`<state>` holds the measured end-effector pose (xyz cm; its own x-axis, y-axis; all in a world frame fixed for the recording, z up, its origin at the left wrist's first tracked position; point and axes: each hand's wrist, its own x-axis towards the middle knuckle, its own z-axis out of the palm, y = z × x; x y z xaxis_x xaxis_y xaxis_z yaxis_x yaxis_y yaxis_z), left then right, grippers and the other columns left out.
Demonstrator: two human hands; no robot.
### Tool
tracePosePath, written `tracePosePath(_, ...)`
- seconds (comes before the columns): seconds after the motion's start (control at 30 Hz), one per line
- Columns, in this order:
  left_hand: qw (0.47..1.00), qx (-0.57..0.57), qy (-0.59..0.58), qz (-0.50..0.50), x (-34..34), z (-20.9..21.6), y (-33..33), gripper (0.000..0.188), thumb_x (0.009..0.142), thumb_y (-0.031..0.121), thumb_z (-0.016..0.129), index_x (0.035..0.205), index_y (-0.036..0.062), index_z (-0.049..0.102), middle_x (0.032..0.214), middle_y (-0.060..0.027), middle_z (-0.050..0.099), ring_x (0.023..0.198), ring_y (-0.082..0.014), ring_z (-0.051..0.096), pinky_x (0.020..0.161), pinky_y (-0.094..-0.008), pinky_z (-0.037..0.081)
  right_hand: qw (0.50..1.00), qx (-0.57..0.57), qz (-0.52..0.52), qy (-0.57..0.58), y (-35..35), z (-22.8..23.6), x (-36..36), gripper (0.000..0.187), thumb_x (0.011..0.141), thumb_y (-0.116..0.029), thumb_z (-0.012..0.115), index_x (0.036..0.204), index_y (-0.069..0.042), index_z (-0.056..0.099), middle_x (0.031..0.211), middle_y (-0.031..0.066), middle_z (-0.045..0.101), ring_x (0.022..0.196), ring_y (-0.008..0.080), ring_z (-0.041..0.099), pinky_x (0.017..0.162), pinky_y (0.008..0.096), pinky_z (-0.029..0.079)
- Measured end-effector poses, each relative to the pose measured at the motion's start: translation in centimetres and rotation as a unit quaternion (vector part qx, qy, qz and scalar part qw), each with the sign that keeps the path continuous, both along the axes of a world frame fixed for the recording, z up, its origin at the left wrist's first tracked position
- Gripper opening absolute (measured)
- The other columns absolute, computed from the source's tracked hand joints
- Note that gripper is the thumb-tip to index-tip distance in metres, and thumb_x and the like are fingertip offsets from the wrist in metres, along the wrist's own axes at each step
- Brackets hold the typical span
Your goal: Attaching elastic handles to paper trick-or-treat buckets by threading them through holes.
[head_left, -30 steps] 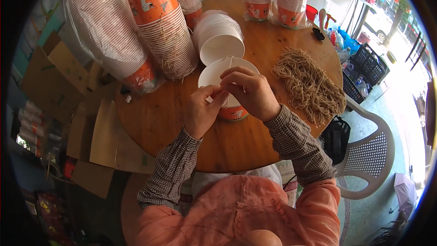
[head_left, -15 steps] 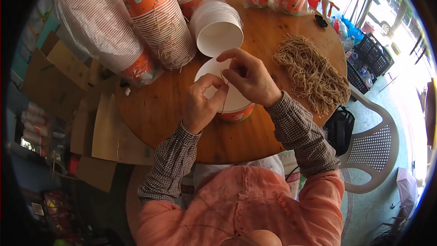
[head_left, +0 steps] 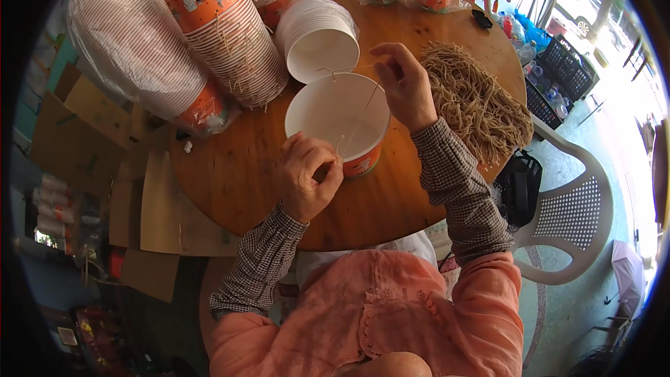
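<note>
A white paper bucket (head_left: 335, 108) with an orange printed outside stands upright near the middle of the table, its mouth toward me. My left hand (head_left: 310, 176) is at its near rim, thumb and fingers pinched on a thin tan cord (head_left: 341, 144) whose end loops up over the rim. Above the bucket's right side, my right hand (head_left: 405, 87) is closed in a pinch on a thin cord (head_left: 372, 95) that hangs into the bucket. Another stretch of cord crosses the far rim. Whether these pieces join is hard to make out.
A heap of tan cords (head_left: 478, 108) lies on the round wooden table (head_left: 230, 192) at the right. Nested paper buckets (head_left: 237, 56) and bagged stacks (head_left: 132, 42) stand left. White buckets (head_left: 322, 52) lie behind. Cardboard boxes (head_left: 164, 199) and a plastic chair (head_left: 569, 230) flank the table.
My hands, close together over the bucket before, have moved apart: the right went up and to the right with the cord, the left stays at the near rim. More of the bucket's inside shows.
</note>
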<state>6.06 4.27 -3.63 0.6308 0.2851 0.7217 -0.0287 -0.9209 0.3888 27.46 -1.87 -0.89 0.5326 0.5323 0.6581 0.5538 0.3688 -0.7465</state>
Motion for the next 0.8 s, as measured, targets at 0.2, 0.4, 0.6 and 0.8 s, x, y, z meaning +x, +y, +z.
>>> tracePosePath(0.2,0.999,0.038,-0.016,0.013,-0.1,-0.5,1.1,0.010,0.081,0.009,0.068,0.081,0.0102,0.057,0.082,0.0010,0.063,0.081,-0.0172,0.061,0.098,-0.0394,0.035,0.998,-0.026,0.046,0.032,-0.6,-3.3,3.1,0.012,0.090,-0.009,0.062,0.099,-0.001,0.060,0.069,0.0024,0.053,0.063,0.0081,0.048,0.060,0.0250,0.043)
tracePosePath(0.4,0.997,0.069,0.006,0.025,-0.9,-0.8,2.5,0.011,0.086,0.018,0.068,0.088,0.0093,0.061,0.084,-0.0008,0.064,0.083,-0.0191,0.063,0.097,-0.0402,0.037,0.980,-0.145,0.084,-0.110,-5.6,-4.1,0.9,0.015,0.088,-0.015,0.066,0.092,-0.001,0.062,0.094,0.0091,0.059,0.072,0.0148,0.056,0.061,0.0268,0.046)
tracePosePath(0.6,0.998,0.059,0.027,0.014,-0.5,0.6,3.8,0.012,0.086,0.019,0.068,0.093,0.0093,0.064,0.095,-0.0034,0.067,0.091,-0.0219,0.062,0.100,-0.0417,0.036,0.916,-0.148,0.000,-0.374,-8.3,-5.6,-2.6,0.043,0.073,-0.010,0.072,0.115,-0.011,0.060,0.133,0.0150,0.049,0.094,0.0282,0.063,0.075,0.0372,0.055)
tracePosePath(0.8,0.983,0.164,0.021,0.083,1.8,3.7,1.0,0.017,0.079,0.020,0.074,0.090,0.0109,0.067,0.090,-0.0012,0.063,0.088,-0.0215,0.060,0.084,-0.0376,0.041,0.923,-0.189,-0.029,-0.335,-8.6,-9.2,-1.7,0.037,0.078,-0.009,0.067,0.114,-0.011,0.060,0.130,0.0153,0.052,0.098,0.0301,0.062,0.076,0.0387,0.055)
